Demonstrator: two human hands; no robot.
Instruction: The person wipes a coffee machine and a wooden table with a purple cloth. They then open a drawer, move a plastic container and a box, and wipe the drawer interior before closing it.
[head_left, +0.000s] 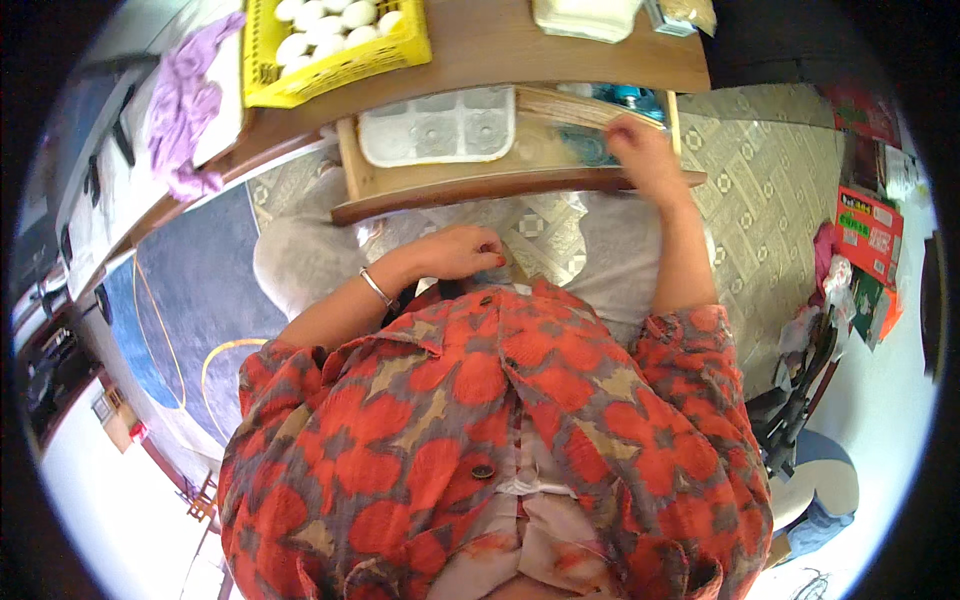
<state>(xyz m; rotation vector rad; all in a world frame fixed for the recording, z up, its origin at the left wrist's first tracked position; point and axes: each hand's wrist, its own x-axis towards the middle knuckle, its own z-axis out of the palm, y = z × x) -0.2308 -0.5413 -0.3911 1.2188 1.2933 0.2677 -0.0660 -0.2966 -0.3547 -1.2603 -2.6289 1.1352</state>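
An open wooden drawer (420, 193) juts out from beneath the table in front of me. My right hand (643, 154) is over its right side, blurred, with the fingers bent down near the end of a wooden strip (562, 107). Whether they grip anything is hidden. Behind and below the strip lie blue, see-through items (626, 96), too blurred to name. At the drawer's left sits a white plastic tray (437, 135) with square compartments. Before my lap hovers my left hand (469, 251), fingers curled in, nothing visible in them; a bracelet circles the wrist.
On the wooden tabletop (480, 49) stands a yellow plastic basket (337, 76) of white eggs (326, 28). A white container (589, 19) is farther right. Purple cloth (184, 105) hangs at the left. Red box (868, 232) and bags are at the right over patterned floor (750, 195).
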